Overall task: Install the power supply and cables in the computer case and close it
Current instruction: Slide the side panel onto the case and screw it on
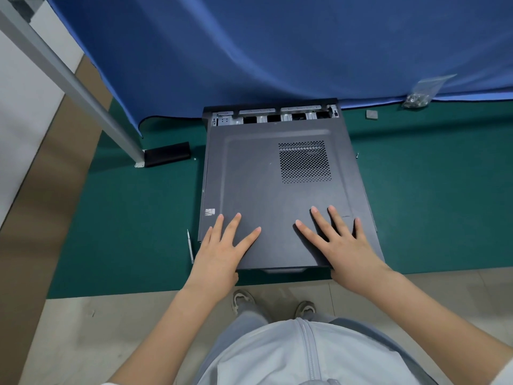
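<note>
Setting: green mat (125, 218) on a pale floor, blue cloth (249, 51) hanging behind.
Case: dark computer case (344, 126) lies flat mid-mat, side panel (263, 176) on top, short of the far edge; metal frame slots show there.
Hands: left hand (222, 251) and right hand (341, 245) lie flat, fingers spread, gripping nothing, likely placed to slide the panel home.
Panel look: matte, embossed border, perforated vent grid (305, 161).
Around the case: screwdriver (190, 245) just left; screw bag (422, 91) far right.

Green mat (133, 218) lies open along both long sides of the computer case (277, 176). Obstacles: screwdriver (190, 245) just beside its near-left corner, blue curtain (277, 51) touching its far edge, black block (168, 154) far-left.
</note>
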